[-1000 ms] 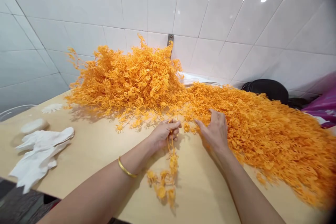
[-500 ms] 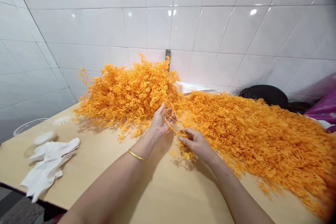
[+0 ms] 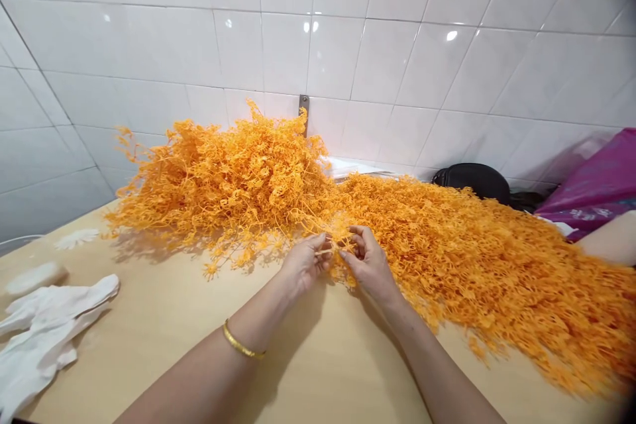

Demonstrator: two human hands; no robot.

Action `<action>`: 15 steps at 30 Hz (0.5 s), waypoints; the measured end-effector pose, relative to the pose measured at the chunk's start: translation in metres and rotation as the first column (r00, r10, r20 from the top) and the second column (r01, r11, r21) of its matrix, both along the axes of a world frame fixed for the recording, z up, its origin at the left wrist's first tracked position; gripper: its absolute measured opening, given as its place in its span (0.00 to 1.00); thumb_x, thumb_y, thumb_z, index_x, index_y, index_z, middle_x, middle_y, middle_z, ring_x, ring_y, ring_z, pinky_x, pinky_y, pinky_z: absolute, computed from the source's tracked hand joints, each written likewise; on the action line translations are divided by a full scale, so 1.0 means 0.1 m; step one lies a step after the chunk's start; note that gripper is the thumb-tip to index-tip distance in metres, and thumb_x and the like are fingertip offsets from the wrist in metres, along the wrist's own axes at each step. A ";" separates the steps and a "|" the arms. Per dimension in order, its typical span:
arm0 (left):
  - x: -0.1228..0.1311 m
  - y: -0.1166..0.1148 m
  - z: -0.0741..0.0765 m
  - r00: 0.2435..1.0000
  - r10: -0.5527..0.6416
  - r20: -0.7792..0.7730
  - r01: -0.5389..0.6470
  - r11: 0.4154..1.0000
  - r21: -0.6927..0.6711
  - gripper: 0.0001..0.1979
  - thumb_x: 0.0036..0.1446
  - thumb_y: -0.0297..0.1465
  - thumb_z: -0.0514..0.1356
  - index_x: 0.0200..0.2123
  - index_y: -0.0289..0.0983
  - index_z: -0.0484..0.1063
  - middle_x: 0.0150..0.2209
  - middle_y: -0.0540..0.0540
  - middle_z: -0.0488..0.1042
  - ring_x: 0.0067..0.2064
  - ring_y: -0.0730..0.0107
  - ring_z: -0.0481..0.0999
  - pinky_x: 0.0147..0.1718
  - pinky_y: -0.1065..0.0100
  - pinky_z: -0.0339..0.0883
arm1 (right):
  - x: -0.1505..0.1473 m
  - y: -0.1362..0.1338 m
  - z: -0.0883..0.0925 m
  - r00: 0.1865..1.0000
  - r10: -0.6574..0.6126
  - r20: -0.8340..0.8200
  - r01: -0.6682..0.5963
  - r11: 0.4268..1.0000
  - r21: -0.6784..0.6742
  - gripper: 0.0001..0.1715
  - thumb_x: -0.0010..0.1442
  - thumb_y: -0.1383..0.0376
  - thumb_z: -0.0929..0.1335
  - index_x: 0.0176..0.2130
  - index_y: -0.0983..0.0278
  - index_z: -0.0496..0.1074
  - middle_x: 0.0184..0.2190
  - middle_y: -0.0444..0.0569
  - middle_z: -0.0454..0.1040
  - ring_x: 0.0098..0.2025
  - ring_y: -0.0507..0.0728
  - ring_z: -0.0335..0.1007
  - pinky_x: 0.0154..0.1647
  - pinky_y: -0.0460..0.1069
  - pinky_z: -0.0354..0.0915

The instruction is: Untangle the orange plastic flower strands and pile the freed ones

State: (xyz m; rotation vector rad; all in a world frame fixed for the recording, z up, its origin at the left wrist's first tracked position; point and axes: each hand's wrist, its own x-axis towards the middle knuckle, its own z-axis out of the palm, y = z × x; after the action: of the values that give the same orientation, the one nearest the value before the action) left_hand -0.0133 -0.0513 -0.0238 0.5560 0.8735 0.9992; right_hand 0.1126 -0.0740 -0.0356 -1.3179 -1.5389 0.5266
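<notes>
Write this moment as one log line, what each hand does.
left hand: pinches orange sprig | right hand: pinches same sprig | place: front edge of orange pile, on table | nearby: white gloves

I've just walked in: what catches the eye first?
A huge heap of orange plastic sprigs sprawls across the wooden table against the white tiled wall. At its near edge the left hand and right hand pinch a sprig together. White gloves lie far left.
</notes>
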 end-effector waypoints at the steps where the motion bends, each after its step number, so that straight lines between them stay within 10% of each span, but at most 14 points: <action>1: -0.01 0.02 0.02 0.998 0.060 -0.020 -0.059 0.997 0.043 0.05 0.45 0.28 0.58 0.28 0.33 0.66 0.24 0.49 0.67 0.21 0.80 0.65 0.18 0.76 0.57 | 0.00 0.00 0.01 1.000 -0.023 -0.002 0.023 1.000 0.009 0.21 0.47 0.65 0.64 0.44 0.62 0.59 0.30 0.44 0.67 0.22 0.48 0.56 0.25 0.44 0.56; 6: -0.17 0.04 0.11 0.972 0.176 0.157 -0.204 0.962 0.182 0.02 0.47 0.25 0.55 0.25 0.31 0.66 0.26 0.45 0.70 0.30 0.74 0.71 0.30 0.73 0.64 | 0.05 0.00 0.04 0.978 -0.194 -0.083 0.198 0.979 0.044 0.22 0.47 0.61 0.65 0.44 0.63 0.60 0.28 0.44 0.67 0.22 0.48 0.57 0.24 0.44 0.57; 15: -0.15 0.01 -0.14 0.931 -0.184 0.314 0.167 0.983 0.079 0.09 0.47 0.29 0.55 0.33 0.32 0.65 0.24 0.46 0.70 0.23 0.74 0.70 0.25 0.70 0.64 | -0.13 -0.11 0.02 0.997 -0.011 0.070 0.004 0.995 0.103 0.25 0.50 0.65 0.63 0.49 0.62 0.58 0.45 0.51 0.65 0.45 0.55 0.61 0.42 0.49 0.59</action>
State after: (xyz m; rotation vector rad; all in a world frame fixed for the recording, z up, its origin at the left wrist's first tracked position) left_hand -0.0287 -0.0504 -0.0381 0.4882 0.5005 0.9180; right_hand 0.0998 -0.0852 -0.0334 -1.2742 -1.5969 0.3946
